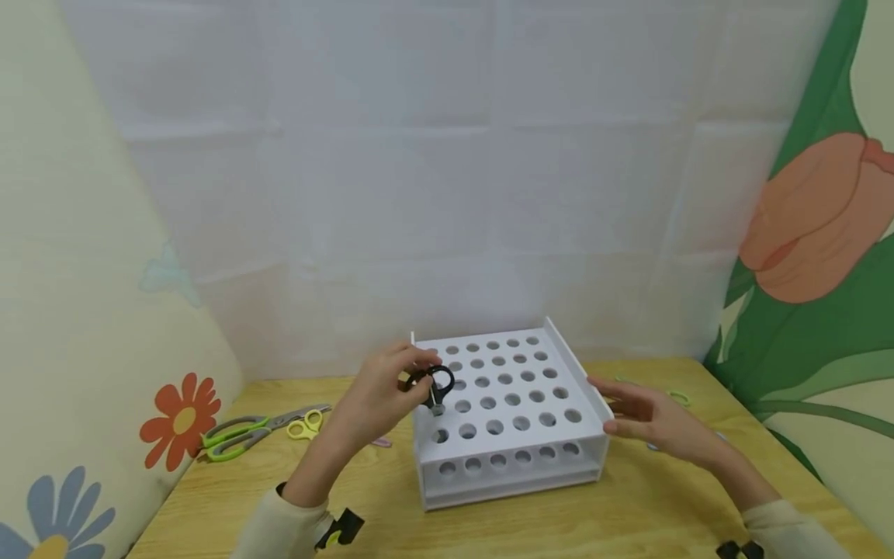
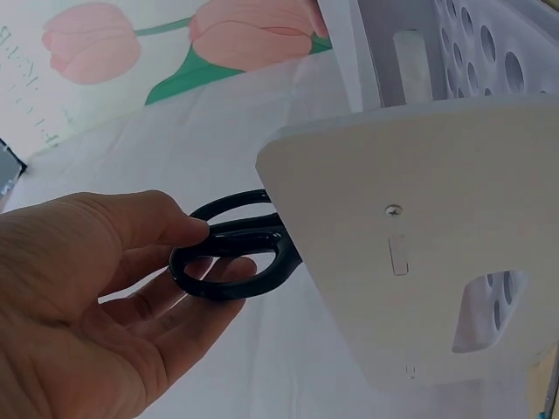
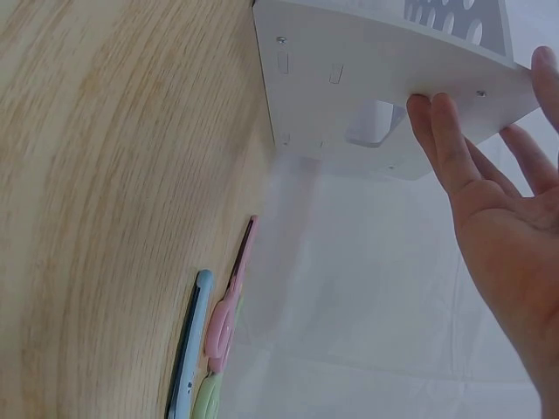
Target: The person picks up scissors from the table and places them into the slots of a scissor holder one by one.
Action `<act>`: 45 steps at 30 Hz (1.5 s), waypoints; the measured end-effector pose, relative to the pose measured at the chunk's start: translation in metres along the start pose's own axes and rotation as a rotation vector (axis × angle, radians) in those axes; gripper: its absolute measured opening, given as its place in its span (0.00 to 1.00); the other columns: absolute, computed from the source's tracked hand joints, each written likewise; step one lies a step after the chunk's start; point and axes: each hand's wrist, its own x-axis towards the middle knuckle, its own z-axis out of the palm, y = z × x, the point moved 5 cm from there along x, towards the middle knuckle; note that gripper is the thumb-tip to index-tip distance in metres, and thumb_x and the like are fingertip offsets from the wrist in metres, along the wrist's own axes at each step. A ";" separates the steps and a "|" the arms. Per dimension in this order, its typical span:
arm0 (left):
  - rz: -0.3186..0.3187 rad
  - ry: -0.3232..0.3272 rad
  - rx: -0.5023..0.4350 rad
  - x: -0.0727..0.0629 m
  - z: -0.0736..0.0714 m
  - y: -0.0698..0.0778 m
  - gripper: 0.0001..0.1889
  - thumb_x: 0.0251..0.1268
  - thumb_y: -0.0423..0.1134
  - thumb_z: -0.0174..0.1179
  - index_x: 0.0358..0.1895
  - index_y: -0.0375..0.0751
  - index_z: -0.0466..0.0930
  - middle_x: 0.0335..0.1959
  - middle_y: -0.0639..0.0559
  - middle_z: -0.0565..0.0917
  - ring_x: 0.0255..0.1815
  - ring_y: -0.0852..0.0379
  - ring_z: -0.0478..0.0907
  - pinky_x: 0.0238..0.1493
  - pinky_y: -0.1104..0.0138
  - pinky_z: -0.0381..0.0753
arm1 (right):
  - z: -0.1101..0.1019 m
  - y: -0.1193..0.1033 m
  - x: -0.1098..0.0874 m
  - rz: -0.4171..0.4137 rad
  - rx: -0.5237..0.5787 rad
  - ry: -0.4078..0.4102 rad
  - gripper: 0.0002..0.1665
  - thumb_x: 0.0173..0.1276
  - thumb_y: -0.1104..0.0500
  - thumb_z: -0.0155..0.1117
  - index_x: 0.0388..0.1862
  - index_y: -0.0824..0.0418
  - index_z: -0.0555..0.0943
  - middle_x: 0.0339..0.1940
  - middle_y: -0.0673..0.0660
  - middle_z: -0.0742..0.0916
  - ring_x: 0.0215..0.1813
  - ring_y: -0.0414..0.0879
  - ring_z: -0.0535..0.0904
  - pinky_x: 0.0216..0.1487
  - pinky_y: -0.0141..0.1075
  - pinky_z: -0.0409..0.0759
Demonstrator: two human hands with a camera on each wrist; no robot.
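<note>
My left hand (image 1: 370, 396) pinches black-handled scissors (image 2: 249, 231) by a finger loop, over the left part of a white rack (image 1: 499, 444). The blades point down at the rack's top sheet, which has rows of round holes. Whether the tips have entered a hole cannot be told; in the left wrist view the rack's side panel hides them. My right hand (image 1: 660, 423) rests against the rack's right side panel. In the right wrist view its fingers (image 3: 450, 144) are extended and touch the panel, holding nothing.
Left of the rack lie large green-and-grey scissors (image 1: 237, 442), small yellow scissors (image 1: 305, 425) and a partly hidden pink item (image 1: 381, 442). To its right are pink scissors (image 3: 218, 327), a long light-blue tool (image 3: 188, 349) and a green handle (image 3: 208, 397). White cloth (image 1: 447, 194) hangs behind the table.
</note>
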 end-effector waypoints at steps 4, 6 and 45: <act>-0.006 0.015 0.022 -0.002 0.000 0.000 0.14 0.65 0.25 0.66 0.53 0.39 0.85 0.44 0.52 0.81 0.44 0.59 0.81 0.38 0.70 0.83 | 0.001 0.001 -0.001 -0.008 -0.002 -0.002 0.37 0.75 0.63 0.65 0.79 0.56 0.65 0.77 0.63 0.69 0.69 0.61 0.72 0.59 0.42 0.79; -0.002 0.015 0.031 -0.002 0.001 0.001 0.14 0.65 0.25 0.66 0.52 0.38 0.86 0.44 0.52 0.80 0.43 0.59 0.81 0.38 0.70 0.83 | 0.001 0.001 -0.002 -0.014 -0.001 -0.001 0.37 0.75 0.63 0.65 0.79 0.57 0.66 0.77 0.63 0.69 0.69 0.61 0.72 0.59 0.42 0.79; -0.092 0.047 0.263 -0.011 -0.056 -0.061 0.11 0.77 0.41 0.59 0.53 0.39 0.84 0.44 0.51 0.83 0.44 0.53 0.79 0.45 0.53 0.81 | 0.001 0.002 -0.001 -0.021 -0.015 0.011 0.37 0.74 0.63 0.65 0.79 0.55 0.66 0.77 0.63 0.69 0.69 0.60 0.73 0.58 0.41 0.79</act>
